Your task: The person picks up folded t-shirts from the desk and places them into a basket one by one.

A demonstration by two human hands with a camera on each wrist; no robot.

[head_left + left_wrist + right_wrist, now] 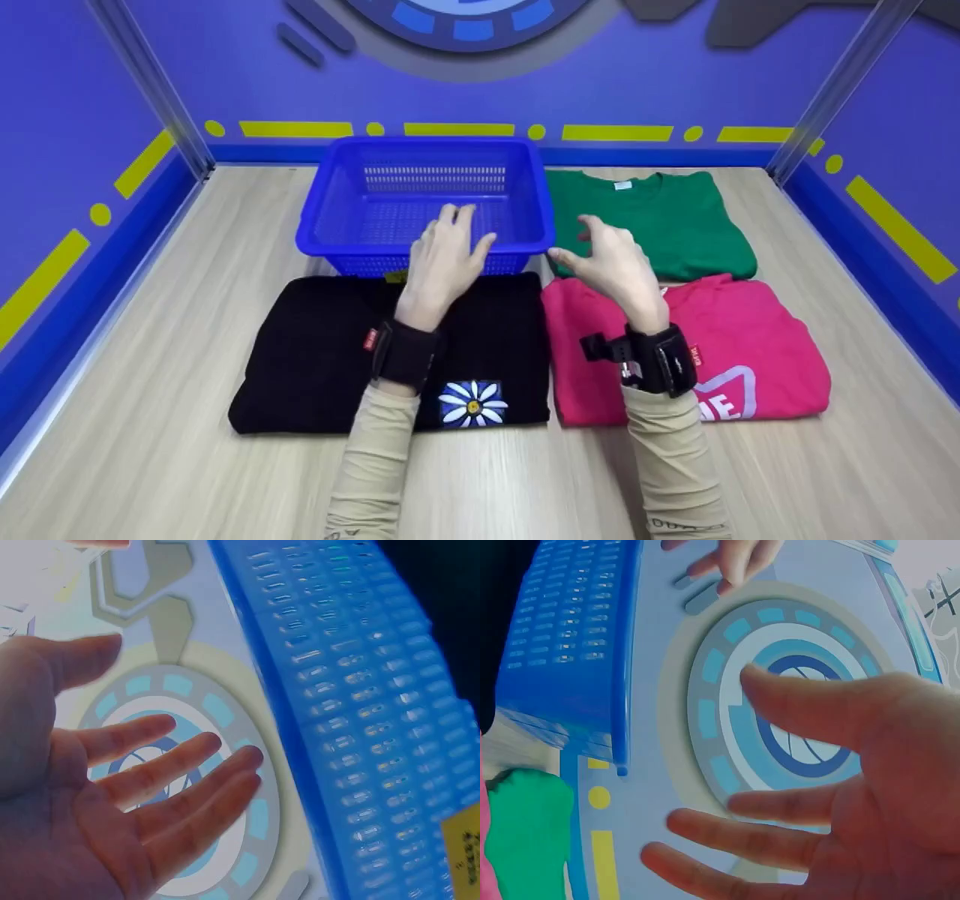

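Observation:
My left hand hovers over the near rim of a blue plastic basket, fingers spread and holding nothing. In the left wrist view its palm and extended fingers show beside the basket's slotted wall. My right hand is in the air above a folded pink garment and a folded green garment, its fingers loosely bent around nothing. Below the left wrist lies a folded black garment with a daisy print. The basket's visible inside holds nothing.
The garments and basket sit close together on a light wood table. Blue panels with yellow marks enclose the back and both sides, with metal posts at the corners. A yellow label is on the basket's front.

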